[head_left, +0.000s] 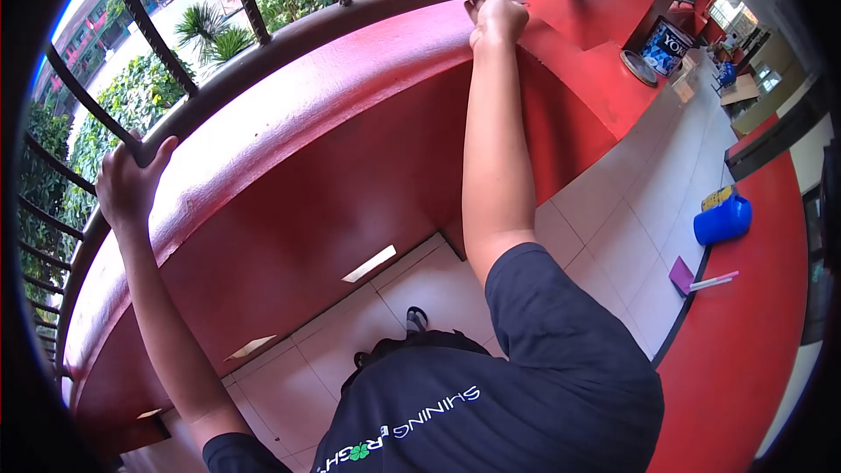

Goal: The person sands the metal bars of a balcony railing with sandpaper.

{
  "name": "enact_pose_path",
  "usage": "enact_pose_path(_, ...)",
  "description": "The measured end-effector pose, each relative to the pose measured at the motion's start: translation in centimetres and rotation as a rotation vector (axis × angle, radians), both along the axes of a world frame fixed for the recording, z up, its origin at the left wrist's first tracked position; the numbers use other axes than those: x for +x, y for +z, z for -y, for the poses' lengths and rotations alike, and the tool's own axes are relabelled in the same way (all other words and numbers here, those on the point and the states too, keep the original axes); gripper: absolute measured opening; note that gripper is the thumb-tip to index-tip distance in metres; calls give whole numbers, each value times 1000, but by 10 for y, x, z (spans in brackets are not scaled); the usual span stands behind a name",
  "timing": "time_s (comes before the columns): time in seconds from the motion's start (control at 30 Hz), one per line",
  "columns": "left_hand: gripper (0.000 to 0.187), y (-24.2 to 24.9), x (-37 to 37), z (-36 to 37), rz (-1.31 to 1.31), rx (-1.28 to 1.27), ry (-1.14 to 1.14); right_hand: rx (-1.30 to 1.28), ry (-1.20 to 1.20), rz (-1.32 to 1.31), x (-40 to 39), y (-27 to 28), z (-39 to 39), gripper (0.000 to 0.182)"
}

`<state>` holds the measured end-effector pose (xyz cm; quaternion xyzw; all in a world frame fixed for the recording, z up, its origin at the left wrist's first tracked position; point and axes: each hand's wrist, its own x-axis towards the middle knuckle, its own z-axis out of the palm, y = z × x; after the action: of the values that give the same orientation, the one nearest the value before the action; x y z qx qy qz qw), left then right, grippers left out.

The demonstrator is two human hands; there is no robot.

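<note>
My left hand (pixel 131 177) is at the left, its fingers wrapped round the dark metal railing (pixel 302 28) and the thumb lying along it. At the top centre, my right hand (pixel 499 16) is closed on the red ledge (pixel 350 52), beside the lower rail; whatever its fingers hold is hidden. Both arms reach forward over the curved red wall (pixel 307 184).
A paint can (pixel 666 46) and a round lid (pixel 639 67) stand on the red ledge at the upper right. Along the right wall are a blue container (pixel 724 218) and a purple dustpan (pixel 681 276). Plants show beyond the bars.
</note>
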<state>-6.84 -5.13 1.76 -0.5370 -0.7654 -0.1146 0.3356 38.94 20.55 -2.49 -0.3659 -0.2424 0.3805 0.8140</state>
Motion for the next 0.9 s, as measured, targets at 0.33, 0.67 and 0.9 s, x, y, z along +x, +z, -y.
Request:
enact_pose_path(0.33, 73, 5, 7, 3, -10, 0, -32, -27, 551, -263, -46, -9, 32, 28)
enact_pose_path(0.67, 77, 3, 9, 5, -24, 84, -55, -57, 696, -221, -125, -8, 101, 27)
enact_pose_path(0.9, 82, 5, 8, 3, -3, 42, -50, -12, 579, -185, -101, -4, 97, 23)
